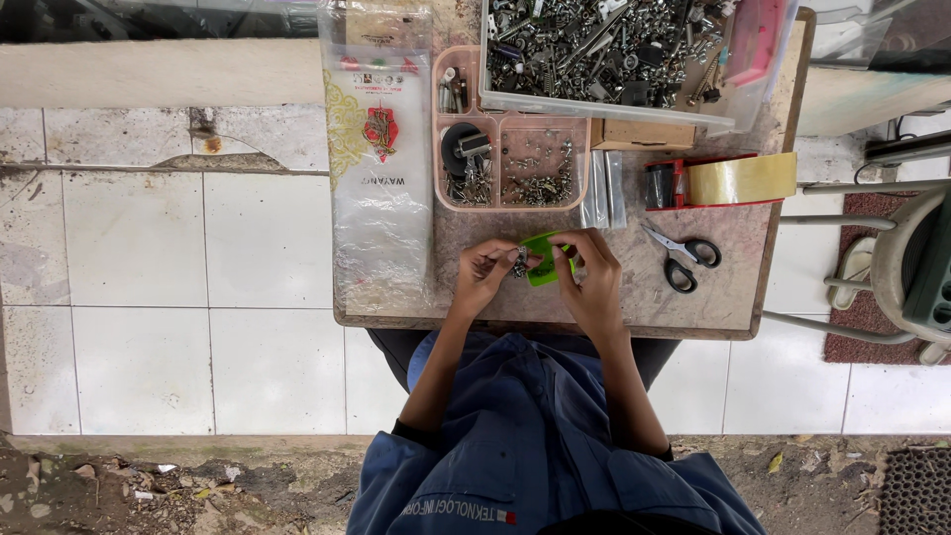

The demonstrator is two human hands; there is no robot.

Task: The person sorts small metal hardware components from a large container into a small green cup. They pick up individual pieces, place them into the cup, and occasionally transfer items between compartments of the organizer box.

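My left hand (485,269) and my right hand (591,269) meet over the front of a small worn table (713,297). Between them is a small green packet (544,250), held by the fingers of my right hand. The fingertips of my left hand pinch a small metal part (520,260) at the packet's left edge. What the part is exactly is too small to tell.
A pink divided tray (584,163) of screws sits behind my hands, under a clear box (594,104) of mixed metal hardware. A stack of clear plastic bags (381,198) lies left. Black-handled scissors (684,260), a tape dispenser (728,181) and a small cardboard box (646,134) lie right. A chair (892,267) stands right.
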